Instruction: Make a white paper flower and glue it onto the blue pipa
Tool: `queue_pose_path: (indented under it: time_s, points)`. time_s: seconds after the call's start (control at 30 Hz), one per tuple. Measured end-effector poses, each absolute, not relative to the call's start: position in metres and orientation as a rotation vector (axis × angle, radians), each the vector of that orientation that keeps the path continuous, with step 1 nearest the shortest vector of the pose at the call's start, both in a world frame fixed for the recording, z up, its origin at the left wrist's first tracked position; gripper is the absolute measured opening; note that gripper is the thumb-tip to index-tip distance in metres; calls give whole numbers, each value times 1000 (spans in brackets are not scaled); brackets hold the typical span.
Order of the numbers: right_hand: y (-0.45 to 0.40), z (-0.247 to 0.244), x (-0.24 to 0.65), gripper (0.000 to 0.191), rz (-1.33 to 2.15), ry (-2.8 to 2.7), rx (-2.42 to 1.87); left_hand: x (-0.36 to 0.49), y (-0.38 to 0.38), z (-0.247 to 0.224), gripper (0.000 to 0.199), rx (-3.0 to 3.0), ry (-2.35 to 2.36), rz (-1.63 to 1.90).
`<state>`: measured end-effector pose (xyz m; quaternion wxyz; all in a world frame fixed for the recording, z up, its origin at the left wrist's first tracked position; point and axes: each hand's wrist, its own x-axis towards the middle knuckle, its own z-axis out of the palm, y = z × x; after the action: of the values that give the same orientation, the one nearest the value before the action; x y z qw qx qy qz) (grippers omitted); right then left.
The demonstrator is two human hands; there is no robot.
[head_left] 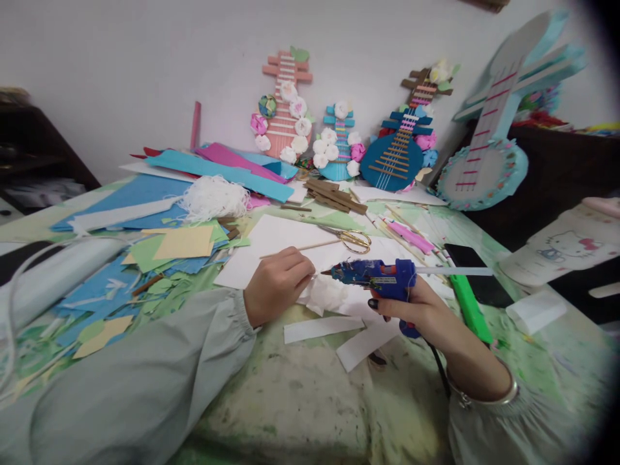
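At your far left, cream paper cutouts [186,243] lie over a heap of colored scraps [165,297]. Next comes your left hand [278,287], its fingers curled together and seemingly pinching the edge of the crumpled white paper [327,297], though the exact contact is hidden. That paper sits between your hands, in front of the gold-handled scissors [356,241]; it should be feather-light, soft and easily crushed, so take it by a gathered edge, clear of the nozzle [325,272], which may well be hot. Two white paper strips [322,328] lie just nearer you. Your right hand [426,316] has its fingers wrapped around the grip of the blue hot-glue gun [382,276]; its stiff plastic body should handle steadily from there. A glue stick [455,271] juts out behind, towards the black smartphone [489,284] and the Hello Kitty tumbler [562,242]
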<state>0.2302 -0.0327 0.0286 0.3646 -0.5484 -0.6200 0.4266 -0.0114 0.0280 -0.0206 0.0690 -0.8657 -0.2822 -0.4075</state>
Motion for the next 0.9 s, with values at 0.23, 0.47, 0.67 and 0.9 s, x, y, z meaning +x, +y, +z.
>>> queue_pose_path:
  time_s: [0.23,0.47,0.67,0.9]
  points:
    - [-23,30,243,16,774,-1618,-1550,-13,28,-19,12,-2530,-808,-1264]
    - [-2,8,252,28,-68,-1819,-2254,-12,26,-19,12,-2529,-823,-1299]
    - [-6,1,246,29,-265,-1837,-2306,-11,25,-23,13,-2646,-938,-1294]
    - [-21,18,202,23,-110,-2177,-1568,-10,26,-25,13,-2651,-943,-1311]
